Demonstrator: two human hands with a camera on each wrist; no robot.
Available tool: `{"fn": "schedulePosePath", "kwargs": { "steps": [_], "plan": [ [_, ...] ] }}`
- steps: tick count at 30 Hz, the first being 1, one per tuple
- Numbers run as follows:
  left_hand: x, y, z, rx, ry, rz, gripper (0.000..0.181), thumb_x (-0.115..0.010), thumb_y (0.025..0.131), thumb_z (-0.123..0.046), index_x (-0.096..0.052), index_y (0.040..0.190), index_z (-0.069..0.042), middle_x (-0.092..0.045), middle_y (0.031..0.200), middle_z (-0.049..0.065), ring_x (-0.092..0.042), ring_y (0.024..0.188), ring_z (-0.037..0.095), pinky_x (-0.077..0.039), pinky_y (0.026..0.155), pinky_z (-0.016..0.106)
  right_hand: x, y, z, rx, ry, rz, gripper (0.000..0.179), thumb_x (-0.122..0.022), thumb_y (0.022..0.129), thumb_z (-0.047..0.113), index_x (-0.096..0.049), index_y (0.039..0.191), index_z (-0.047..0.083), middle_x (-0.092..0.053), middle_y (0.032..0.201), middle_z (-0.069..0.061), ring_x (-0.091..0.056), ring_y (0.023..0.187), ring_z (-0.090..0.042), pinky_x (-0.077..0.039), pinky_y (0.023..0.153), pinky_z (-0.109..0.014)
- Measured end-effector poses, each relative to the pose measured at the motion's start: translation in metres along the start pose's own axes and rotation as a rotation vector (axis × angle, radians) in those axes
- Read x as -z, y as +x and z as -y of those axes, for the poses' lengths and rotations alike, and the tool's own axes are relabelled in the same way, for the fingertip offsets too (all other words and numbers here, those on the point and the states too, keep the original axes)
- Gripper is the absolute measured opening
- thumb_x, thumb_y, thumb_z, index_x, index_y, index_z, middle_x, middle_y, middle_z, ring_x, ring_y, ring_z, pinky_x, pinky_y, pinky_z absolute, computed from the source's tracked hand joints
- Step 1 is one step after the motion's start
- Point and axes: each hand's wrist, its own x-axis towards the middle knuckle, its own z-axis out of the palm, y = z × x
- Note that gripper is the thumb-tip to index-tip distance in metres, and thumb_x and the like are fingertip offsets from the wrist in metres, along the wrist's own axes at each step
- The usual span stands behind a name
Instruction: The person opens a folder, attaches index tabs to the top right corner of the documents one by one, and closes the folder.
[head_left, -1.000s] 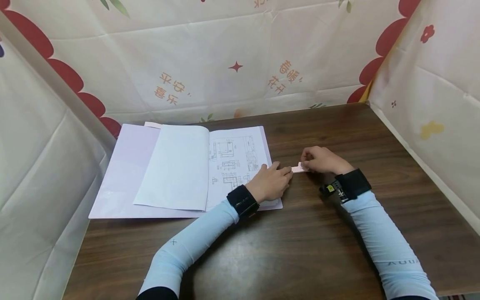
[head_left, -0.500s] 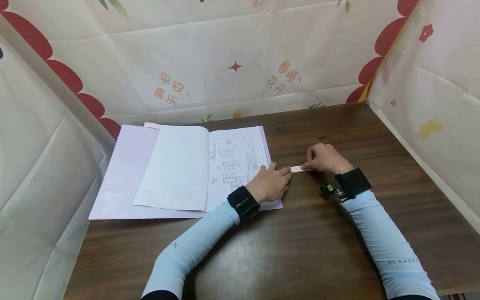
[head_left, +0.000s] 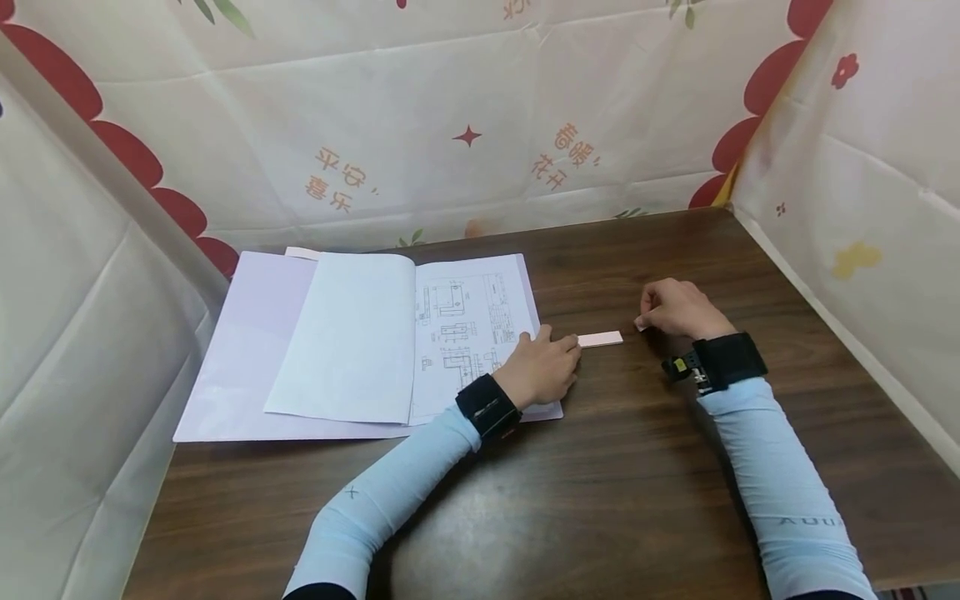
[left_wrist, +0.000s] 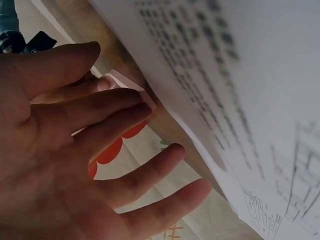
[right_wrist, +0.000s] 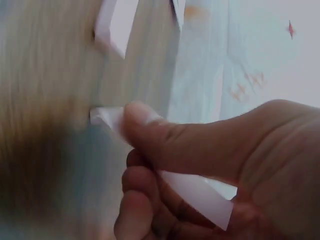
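Observation:
My left hand [head_left: 542, 367] lies over the right edge of a printed page [head_left: 474, 287] with technical drawings. Its fingers are mostly straight, and the fingertips rest at the left end of a narrow, pale pink pad of sticky notes [head_left: 602, 339] on the table. In the left wrist view these fingers are spread, two of them by the pad. Right of the pad, my right hand [head_left: 684, 308] pinches a thin sticky note [right_wrist: 200, 197] between thumb and fingers. The note's curled end [right_wrist: 102, 116] sticks out past the thumb, apart from the pad.
A lilac folder [head_left: 258, 350] lies open on the brown wooden table [head_left: 585, 517], with a blank white sheet [head_left: 352, 333] turned to the left. A pale tab [head_left: 302, 252] juts from the folder's top edge. Patterned cloth [head_left: 420, 100] stands behind and along both sides.
My right hand has moved off the pad to the right, taking a sticky note with it, so the pad's right end is uncovered. My left hand stays at the pad's left end.

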Motion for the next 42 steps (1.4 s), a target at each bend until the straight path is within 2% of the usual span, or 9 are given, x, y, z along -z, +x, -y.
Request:
{"fn": "schedulePosePath", "kwargs": {
  "steps": [4, 9, 14, 17, 22, 29, 34, 37, 42],
  "plan": [
    [0.001, -0.001, 0.000, -0.004, 0.004, 0.007, 0.056, -0.048, 0.108, -0.045, -0.044, 0.158, -0.020, -0.041, 0.165, -0.003, -0.048, 0.131, 0.024, -0.051, 0.101, 0.043, 0.010, -0.005, -0.008, 0.054, 0.001, -0.115, 0.013, -0.068, 0.098, 0.014, -0.063, 0.093, 0.004, -0.063, 0.087, -0.015, -0.055, 0.080, -0.030, -0.042, 0.064, -0.037],
    [0.001, -0.003, 0.000, -0.007, 0.019, 0.014, 0.059, -0.050, 0.106, -0.048, -0.043, 0.158, -0.021, -0.040, 0.165, -0.004, -0.048, 0.133, 0.024, -0.051, 0.100, 0.042, 0.005, 0.001, 0.001, 0.176, 0.024, -0.315, 0.008, -0.071, 0.094, 0.010, -0.066, 0.089, 0.005, -0.069, 0.087, -0.015, -0.058, 0.080, -0.029, -0.044, 0.069, -0.036],
    [-0.003, -0.008, 0.002, -0.029, 0.008, -0.001, 0.062, -0.050, 0.106, -0.051, -0.040, 0.159, -0.021, -0.036, 0.167, 0.001, -0.048, 0.139, 0.025, -0.051, 0.104, 0.043, -0.007, 0.008, 0.017, 0.222, 0.068, -0.374, 0.008, -0.074, 0.090, 0.008, -0.068, 0.085, 0.008, -0.070, 0.083, -0.012, -0.060, 0.077, -0.026, -0.045, 0.066, -0.032],
    [-0.006, -0.018, 0.007, -0.036, -0.020, -0.040, 0.063, -0.051, 0.105, -0.053, -0.040, 0.158, -0.022, -0.039, 0.164, 0.004, -0.050, 0.139, 0.025, -0.052, 0.103, 0.044, -0.014, 0.014, 0.028, 0.220, 0.123, -0.361, 0.008, -0.076, 0.091, 0.011, -0.068, 0.089, 0.008, -0.070, 0.083, -0.011, -0.060, 0.074, -0.024, -0.046, 0.061, -0.029],
    [-0.012, -0.042, 0.021, 0.006, -0.087, -0.075, 0.061, -0.056, 0.103, -0.050, -0.042, 0.157, -0.024, -0.047, 0.157, 0.005, -0.052, 0.137, 0.026, -0.052, 0.103, 0.047, -0.022, 0.033, 0.052, 0.219, 0.237, -0.292, 0.008, -0.076, 0.094, 0.017, -0.073, 0.096, 0.009, -0.071, 0.088, -0.011, -0.066, 0.075, -0.023, -0.051, 0.065, -0.030],
    [-0.015, -0.068, 0.043, 0.104, -0.187, -0.002, 0.062, -0.060, 0.102, -0.045, -0.040, 0.158, -0.027, -0.046, 0.158, 0.009, -0.048, 0.139, 0.033, -0.047, 0.106, 0.063, -0.027, 0.097, 0.090, 0.275, 0.257, -0.119, 0.005, -0.073, 0.094, 0.015, -0.070, 0.094, 0.011, -0.070, 0.090, -0.011, -0.066, 0.079, -0.027, -0.051, 0.067, -0.035],
    [-0.019, -0.076, 0.047, 0.113, -0.220, 0.039, 0.064, -0.063, 0.100, -0.046, -0.041, 0.158, -0.028, -0.045, 0.158, 0.010, -0.046, 0.139, 0.036, -0.043, 0.106, 0.069, -0.044, 0.140, 0.109, 0.208, 0.293, -0.079, 0.012, -0.071, 0.096, 0.014, -0.071, 0.105, 0.007, -0.072, 0.100, -0.014, -0.067, 0.089, -0.030, -0.053, 0.075, -0.035],
    [-0.021, -0.078, 0.049, 0.096, -0.224, 0.050, 0.065, -0.063, 0.100, -0.047, -0.042, 0.158, -0.027, -0.046, 0.156, 0.009, -0.046, 0.137, 0.034, -0.045, 0.106, 0.067, -0.052, 0.155, 0.115, 0.148, 0.362, -0.094, 0.017, -0.070, 0.098, 0.014, -0.072, 0.111, 0.005, -0.072, 0.109, -0.015, -0.066, 0.095, -0.030, -0.055, 0.083, -0.038],
    [-0.024, -0.079, 0.054, 0.087, -0.230, 0.053, 0.065, -0.064, 0.099, -0.048, -0.044, 0.157, -0.026, -0.046, 0.155, 0.009, -0.046, 0.136, 0.033, -0.046, 0.106, 0.065, -0.062, 0.177, 0.117, 0.076, 0.487, -0.111, 0.018, -0.073, 0.096, 0.018, -0.073, 0.110, 0.006, -0.069, 0.115, -0.015, -0.063, 0.099, -0.030, -0.052, 0.089, -0.037]
  ]
}}
